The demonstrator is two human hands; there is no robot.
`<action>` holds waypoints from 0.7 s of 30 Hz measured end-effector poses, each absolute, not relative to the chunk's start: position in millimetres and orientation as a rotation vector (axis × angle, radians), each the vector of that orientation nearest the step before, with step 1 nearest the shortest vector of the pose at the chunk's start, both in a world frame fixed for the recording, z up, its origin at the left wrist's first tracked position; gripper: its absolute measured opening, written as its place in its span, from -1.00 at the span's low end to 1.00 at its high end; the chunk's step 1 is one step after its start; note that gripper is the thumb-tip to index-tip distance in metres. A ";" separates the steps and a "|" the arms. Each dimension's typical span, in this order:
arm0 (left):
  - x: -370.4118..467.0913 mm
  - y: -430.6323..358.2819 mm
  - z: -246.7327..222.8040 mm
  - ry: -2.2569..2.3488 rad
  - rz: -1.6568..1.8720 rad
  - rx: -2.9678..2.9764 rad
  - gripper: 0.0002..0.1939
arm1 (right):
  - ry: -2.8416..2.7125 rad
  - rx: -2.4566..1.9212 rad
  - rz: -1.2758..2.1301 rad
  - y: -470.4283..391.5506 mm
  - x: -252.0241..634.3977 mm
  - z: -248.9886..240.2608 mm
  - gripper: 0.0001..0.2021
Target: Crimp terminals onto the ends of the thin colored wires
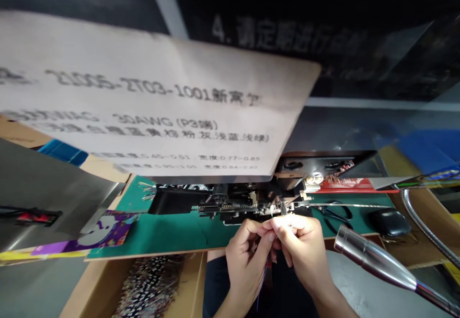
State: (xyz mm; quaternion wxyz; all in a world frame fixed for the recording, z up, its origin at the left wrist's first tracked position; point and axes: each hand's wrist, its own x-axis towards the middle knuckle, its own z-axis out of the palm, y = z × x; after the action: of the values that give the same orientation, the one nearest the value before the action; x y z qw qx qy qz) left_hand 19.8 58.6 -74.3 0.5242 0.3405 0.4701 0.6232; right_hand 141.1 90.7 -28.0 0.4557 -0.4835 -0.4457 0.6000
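Note:
My left hand (247, 255) and my right hand (304, 246) meet just in front of the crimping machine's working head (275, 207). Both are closed, thumbs and fingertips pinched together around thin wires. A blue wire (265, 279) hangs down below the fingers, between the hands. At the fingertips a short greenish wire end (272, 215) points toward the machine; the exact grip of each finger is hidden. A metal terminal strip (230, 207) runs across the machine right behind my hands.
Green mat (168, 236) covers the bench. Below left, a cardboard box (196, 279) holds bundled wires (149, 284). To the right are scissors (338, 212), a black mouse-like object (391, 222) and a metal lamp head (375, 258). A large paper label (151, 97) hangs close overhead.

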 end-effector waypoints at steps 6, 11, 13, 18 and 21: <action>20.1 61.3 -69.3 1.123 1.556 0.871 -0.68 | -0.952 -1.153 1.586 92.3 140.6 -38.1 -0.52; 19.2 63.3 -67.2 1.135 1.577 0.893 -0.70 | -0.913 -1.148 1.600 94.1 137.6 -35.5 -0.50; 18.5 62.6 -69.5 1.145 1.567 0.900 -0.70 | -0.917 -1.153 1.597 94.6 137.1 -35.4 -0.49; 17.4 61.6 -73.0 1.130 1.574 0.900 -0.73 | -0.931 -1.138 1.596 94.6 138.4 -39.2 -0.50; 17.1 62.2 -70.4 1.145 1.570 0.915 -0.75 | -0.996 -1.168 1.552 94.7 141.0 -38.1 -0.48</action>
State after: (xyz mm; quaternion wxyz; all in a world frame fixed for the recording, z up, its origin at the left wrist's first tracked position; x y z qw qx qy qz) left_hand 17.1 62.2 -70.4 0.4765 0.3745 0.4688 0.6425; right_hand 141.0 94.7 -38.1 0.4615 -0.4747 -0.4047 0.6308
